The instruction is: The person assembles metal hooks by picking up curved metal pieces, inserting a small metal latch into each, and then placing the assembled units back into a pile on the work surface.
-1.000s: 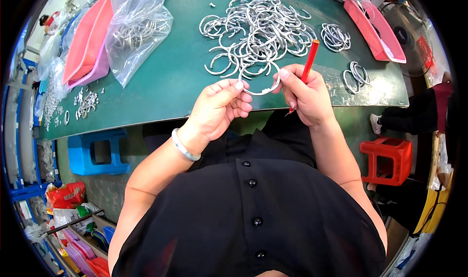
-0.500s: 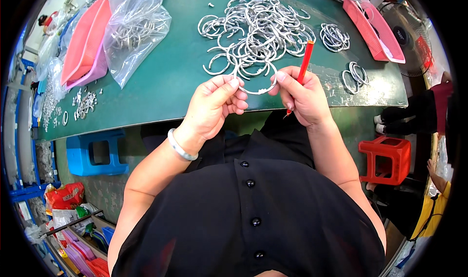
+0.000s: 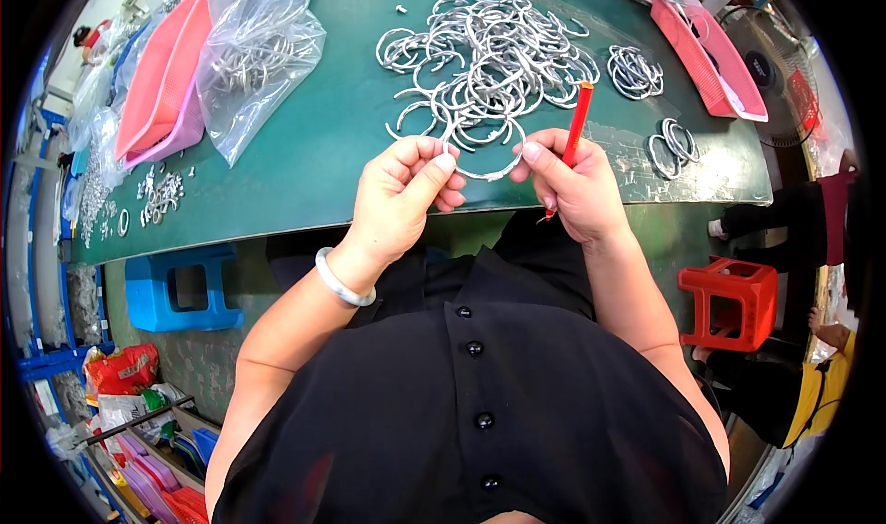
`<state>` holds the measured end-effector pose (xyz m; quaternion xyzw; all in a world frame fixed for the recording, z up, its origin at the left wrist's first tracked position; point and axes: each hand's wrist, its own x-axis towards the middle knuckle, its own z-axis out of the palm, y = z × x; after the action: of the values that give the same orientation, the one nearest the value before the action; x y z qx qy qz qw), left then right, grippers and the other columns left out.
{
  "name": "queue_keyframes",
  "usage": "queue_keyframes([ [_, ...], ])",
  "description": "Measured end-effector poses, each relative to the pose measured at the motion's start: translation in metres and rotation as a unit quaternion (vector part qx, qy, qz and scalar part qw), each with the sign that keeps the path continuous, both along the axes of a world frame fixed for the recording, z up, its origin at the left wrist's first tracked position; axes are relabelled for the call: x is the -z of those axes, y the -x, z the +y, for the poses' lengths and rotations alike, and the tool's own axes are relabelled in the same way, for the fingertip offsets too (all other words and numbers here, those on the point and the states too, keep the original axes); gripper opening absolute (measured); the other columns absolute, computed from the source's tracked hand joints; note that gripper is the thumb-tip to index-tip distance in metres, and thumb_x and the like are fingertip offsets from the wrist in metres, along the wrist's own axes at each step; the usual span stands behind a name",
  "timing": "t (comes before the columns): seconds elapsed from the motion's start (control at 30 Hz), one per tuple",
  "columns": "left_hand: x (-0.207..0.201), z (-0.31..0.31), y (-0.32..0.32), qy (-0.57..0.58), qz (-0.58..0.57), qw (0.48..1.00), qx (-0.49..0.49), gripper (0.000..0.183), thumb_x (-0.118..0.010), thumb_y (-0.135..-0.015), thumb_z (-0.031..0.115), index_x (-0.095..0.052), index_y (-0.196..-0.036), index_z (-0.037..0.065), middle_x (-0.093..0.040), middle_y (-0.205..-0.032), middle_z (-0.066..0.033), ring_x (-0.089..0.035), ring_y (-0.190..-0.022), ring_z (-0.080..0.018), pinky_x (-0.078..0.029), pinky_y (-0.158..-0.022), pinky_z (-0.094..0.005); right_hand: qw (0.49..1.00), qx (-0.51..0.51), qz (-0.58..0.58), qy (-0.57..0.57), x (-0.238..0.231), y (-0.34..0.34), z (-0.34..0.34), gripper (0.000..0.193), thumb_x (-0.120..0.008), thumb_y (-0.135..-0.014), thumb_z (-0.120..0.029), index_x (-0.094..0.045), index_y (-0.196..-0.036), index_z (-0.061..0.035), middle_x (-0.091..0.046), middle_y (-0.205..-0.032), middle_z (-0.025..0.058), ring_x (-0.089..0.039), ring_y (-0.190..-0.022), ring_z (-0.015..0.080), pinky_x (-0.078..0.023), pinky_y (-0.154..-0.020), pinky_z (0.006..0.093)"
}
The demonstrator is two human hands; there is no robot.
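My left hand (image 3: 406, 187) pinches one side of a silver open bangle (image 3: 487, 176) between thumb and fingers. The bangle's other side is between the thumb and fingers of my right hand (image 3: 577, 178), so it hangs level just above the table's near edge. A slim red pen-shaped tool (image 3: 579, 127) is also in my right hand, its top end up past the knuckles and its thin tip below the palm. Right beyond my hands lies a large heap of silver bangles (image 3: 494, 53). A pale bangle (image 3: 343, 279) circles my left wrist.
The green table (image 3: 314, 169) holds a smaller bangle pile (image 3: 634, 72), a few bangles (image 3: 674, 146), a clear bag (image 3: 263, 58), pink baskets (image 3: 161, 77) and small metal pieces (image 3: 161, 196). A blue stool (image 3: 185, 289) and a red stool (image 3: 729, 303) flank me. People sit or stand at right.
The bangle has turned slightly in my fingers, and my left hand has shifted a little up and left. At the right, a person in yellow has moved an arm.
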<state>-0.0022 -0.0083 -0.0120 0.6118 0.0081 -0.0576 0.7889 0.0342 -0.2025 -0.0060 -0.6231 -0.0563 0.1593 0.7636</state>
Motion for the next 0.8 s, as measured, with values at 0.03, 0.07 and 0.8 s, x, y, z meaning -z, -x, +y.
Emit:
queue_keyframes([
  [0.03,0.0,0.0,0.0,0.0,0.0,1.0,0.0,0.013,-0.051,-0.087,0.012,-0.055,-0.093,0.002,-0.058,-0.075,-0.0046,-0.056,-0.062,-0.0105,-0.046,-0.057,-0.0219,1.0,-0.001,0.001,-0.002,0.0,0.0,0.0,0.014,-0.059,-0.081,-0.012,-0.057,-0.086,0.0002,-0.059,-0.068,0.0057,-0.038,-0.043,0.0021,-0.029,-0.039,0.0159],
  [0.07,0.001,0.0,0.0,-0.002,-0.01,1.0,-0.004,0.012,-0.051,-0.086,0.011,-0.055,-0.093,0.002,-0.058,-0.075,-0.0049,-0.057,-0.063,-0.0107,-0.046,-0.057,-0.0218,1.0,-0.001,0.001,-0.002,0.0,0.0,0.0,0.014,-0.059,-0.081,-0.012,-0.057,-0.086,0.0002,-0.059,-0.068,0.0057,-0.038,-0.043,0.0021,-0.029,-0.039,0.0159],
  [0.8,0.008,0.015,-0.006,-0.402,-0.556,0.723,-0.081,0.028,-0.063,-0.064,-0.011,-0.056,-0.089,-0.001,-0.06,-0.085,-0.0162,-0.061,-0.068,-0.0249,-0.049,-0.057,-0.0271,0.994,-0.062,-0.044,-0.08,-0.002,0.006,-0.008,0.014,-0.057,-0.077,0.003,-0.059,-0.09,-0.0009,-0.063,-0.086,0.0071,-0.058,-0.077,0.0093,-0.044,-0.059,0.0179],
])
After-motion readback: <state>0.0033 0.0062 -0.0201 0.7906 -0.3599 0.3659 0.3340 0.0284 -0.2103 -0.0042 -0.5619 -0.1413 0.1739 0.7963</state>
